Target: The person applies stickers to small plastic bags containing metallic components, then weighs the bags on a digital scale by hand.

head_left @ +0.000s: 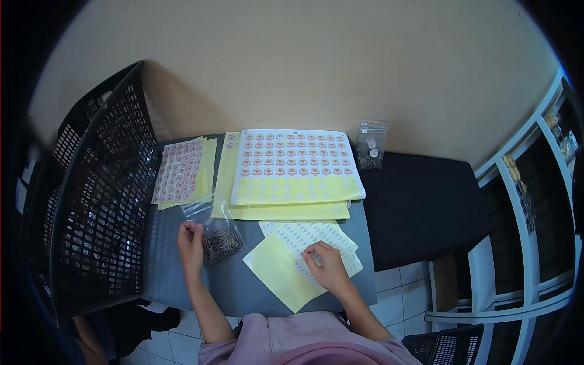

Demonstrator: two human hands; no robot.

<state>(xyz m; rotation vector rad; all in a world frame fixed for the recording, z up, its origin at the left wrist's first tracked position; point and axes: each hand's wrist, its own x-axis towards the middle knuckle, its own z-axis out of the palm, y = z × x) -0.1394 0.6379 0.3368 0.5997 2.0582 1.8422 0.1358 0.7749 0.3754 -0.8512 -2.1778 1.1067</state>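
Observation:
My left hand is closed in a pinch on the left edge of a clear zip bag of small dark metallic pieces, lying on the grey table. My right hand is over a sheet of small printed labels, its thumb and index finger pressed together; what they hold, if anything, is too small to make out. A yellow backing sheet lies left of that hand. Behind them is a large sticker sheet with rows of round orange designs, its lower rows peeled to yellow.
Another sticker sheet lies at the back left, beside a tall black basket. A small zip bag leans on the wall above a black-covered surface. White shelves stand at right. Part of another person shows at lower left.

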